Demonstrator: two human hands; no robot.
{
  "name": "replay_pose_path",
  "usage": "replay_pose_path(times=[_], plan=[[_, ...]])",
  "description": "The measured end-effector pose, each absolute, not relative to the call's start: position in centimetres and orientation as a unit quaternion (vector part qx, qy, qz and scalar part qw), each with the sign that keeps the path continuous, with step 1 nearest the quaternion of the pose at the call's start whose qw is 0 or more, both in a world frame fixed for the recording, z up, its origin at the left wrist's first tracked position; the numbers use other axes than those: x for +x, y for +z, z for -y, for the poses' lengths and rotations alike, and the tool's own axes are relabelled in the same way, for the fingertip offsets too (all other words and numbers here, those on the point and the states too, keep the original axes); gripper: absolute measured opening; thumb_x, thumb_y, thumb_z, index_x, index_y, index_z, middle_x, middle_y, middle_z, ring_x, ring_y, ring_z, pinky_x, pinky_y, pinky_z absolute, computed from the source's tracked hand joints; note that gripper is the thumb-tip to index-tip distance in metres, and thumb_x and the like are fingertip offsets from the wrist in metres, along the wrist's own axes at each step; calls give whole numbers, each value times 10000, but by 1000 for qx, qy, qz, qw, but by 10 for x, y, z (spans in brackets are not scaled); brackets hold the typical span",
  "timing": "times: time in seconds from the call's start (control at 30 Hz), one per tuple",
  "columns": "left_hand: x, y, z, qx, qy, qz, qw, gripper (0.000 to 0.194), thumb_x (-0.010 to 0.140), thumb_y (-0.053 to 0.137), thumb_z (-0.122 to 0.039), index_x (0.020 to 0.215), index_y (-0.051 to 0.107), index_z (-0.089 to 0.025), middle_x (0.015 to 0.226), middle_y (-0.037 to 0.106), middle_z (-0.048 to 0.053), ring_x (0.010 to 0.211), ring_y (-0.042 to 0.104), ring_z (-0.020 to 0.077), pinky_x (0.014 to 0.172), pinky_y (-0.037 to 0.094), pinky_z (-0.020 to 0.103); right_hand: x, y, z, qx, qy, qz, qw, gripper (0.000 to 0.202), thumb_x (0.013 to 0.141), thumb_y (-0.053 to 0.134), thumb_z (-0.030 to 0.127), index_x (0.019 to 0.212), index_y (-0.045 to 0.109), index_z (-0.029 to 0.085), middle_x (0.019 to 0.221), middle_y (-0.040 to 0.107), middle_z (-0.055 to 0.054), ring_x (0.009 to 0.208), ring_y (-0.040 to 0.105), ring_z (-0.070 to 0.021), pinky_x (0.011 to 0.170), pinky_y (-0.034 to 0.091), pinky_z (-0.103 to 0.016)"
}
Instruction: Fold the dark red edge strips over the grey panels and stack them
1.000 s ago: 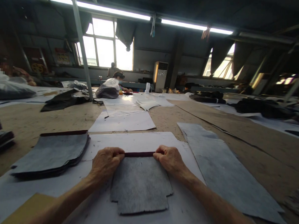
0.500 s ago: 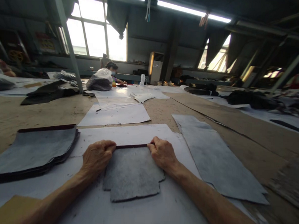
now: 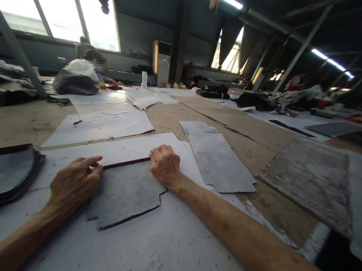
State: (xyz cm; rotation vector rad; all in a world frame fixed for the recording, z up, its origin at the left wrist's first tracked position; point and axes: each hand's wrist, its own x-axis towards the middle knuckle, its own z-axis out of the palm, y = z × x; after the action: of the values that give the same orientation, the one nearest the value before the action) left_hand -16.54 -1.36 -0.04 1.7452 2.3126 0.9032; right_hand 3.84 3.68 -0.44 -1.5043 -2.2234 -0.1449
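Note:
A grey fabric piece (image 3: 127,191) with a dark red folded strip along its far edge lies on white paper before me. My left hand (image 3: 77,181) rests at its left far corner, thumb and index finger slightly apart, the other fingers curled and partly hidden. At the right far corner, my right hand (image 3: 165,163) is closed on the edge of the piece. To the left sits a stack of similar grey pieces (image 3: 10,172) with dark red edges. A larger grey piece (image 3: 218,159) lies to the right of my right hand.
A mottled grey slab (image 3: 311,181) lies at the right. White sheets (image 3: 103,128), a bagged bundle (image 3: 77,77) and dark cloth (image 3: 251,102) are farther back on the table. A person (image 3: 95,66) sits beyond it, near a slanted metal pole (image 3: 19,52).
The view has swung right, so the things appear farther left. My left hand's thumb and index finger have loosened at the corner. My right hand remains closed at the other corner.

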Motion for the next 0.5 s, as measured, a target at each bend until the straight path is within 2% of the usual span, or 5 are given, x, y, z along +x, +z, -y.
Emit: replay_pose_path(times=[0.1,0.23,0.33,0.4,0.5], plan=[[-164,1,17,583,286,-760,-22,435,808,426,-391,1190,504,-198,1134,497,57,711,493,191,721,384,306,57,0,-40,-569,-61,784,242,212,880,491,297,1024,561,158,1058,558,-55,985,524,-187,834,436,-394],[-159,-2,25,593,329,-725,-118,417,824,422,-404,1197,479,-229,1153,496,51,673,501,172,796,408,312,115,15,-45,-643,-76,721,248,240,874,503,311,1055,554,162,1094,552,-63,1013,518,-197,862,425,-416],[-156,-3,33,618,390,-666,-149,357,821,438,-413,1170,460,-345,1144,498,6,780,544,188,640,438,268,178,28,-49,-727,-82,635,248,287,870,508,321,1102,527,153,1139,527,-78,1026,514,-211,864,424,-434],[-154,0,33,634,397,-655,-109,339,812,450,-407,1145,472,-350,1149,495,-1,838,554,195,562,419,253,217,35,-53,-769,-66,589,238,292,858,532,319,1093,534,148,1123,533,-87,1001,531,-205,843,442,-396],[-145,12,21,615,373,-690,78,328,757,534,-340,1079,549,-280,1035,583,-3,858,570,199,697,442,278,256,43,-65,-811,-32,536,235,262,861,532,301,1072,551,147,1104,541,-81,967,549,-190,804,458,-342]])
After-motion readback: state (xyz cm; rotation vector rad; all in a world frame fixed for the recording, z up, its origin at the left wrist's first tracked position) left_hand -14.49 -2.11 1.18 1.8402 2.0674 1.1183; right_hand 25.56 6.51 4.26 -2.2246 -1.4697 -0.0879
